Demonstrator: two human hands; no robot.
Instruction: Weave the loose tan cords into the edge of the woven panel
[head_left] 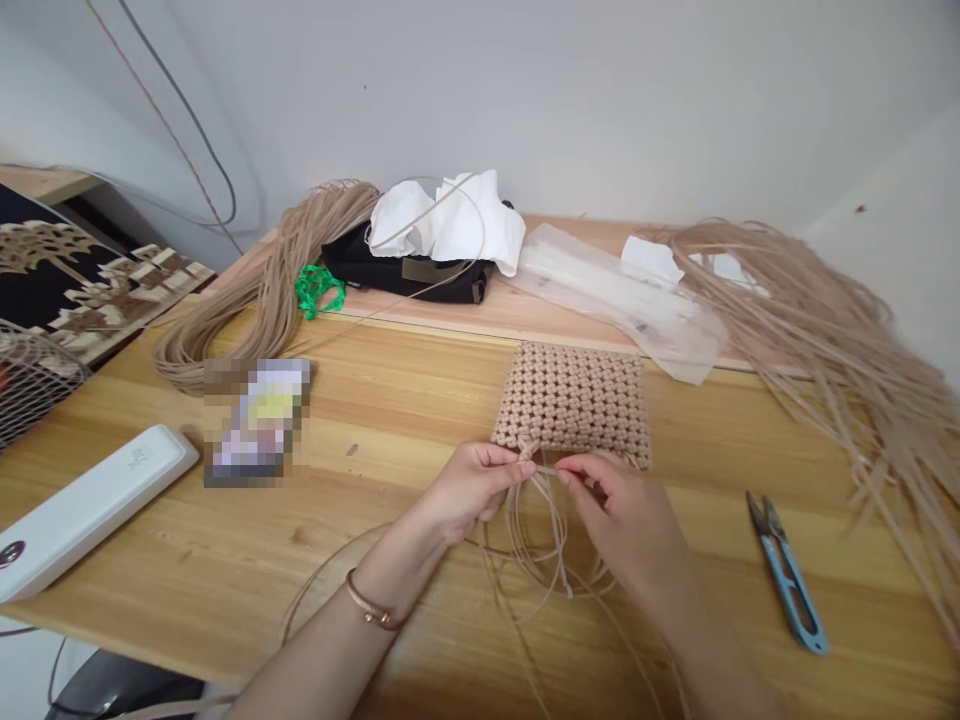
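A tan woven piece (576,395) with an open lattice of knots lies flat on the wooden table. At its near edge my left hand (480,482) pinches a tan cord close to the weave, thumb against fingers. My right hand (619,500) is just to the right, its thumb and index finger closed on a cord stretched between the two hands. Loose loops of cord (559,540) hang below my fingers and trail over the table toward me. The far ends of these cords run out of view or under my arms.
Blue-handled thread snips (787,575) lie on the right. Bundles of tan cord (274,270) spread at the back left and right. A black pouch (405,270) with white paper, a plastic bag (622,290), green ribbon (319,290), a blurred-out object (259,420) and a white device (97,510) surround the work.
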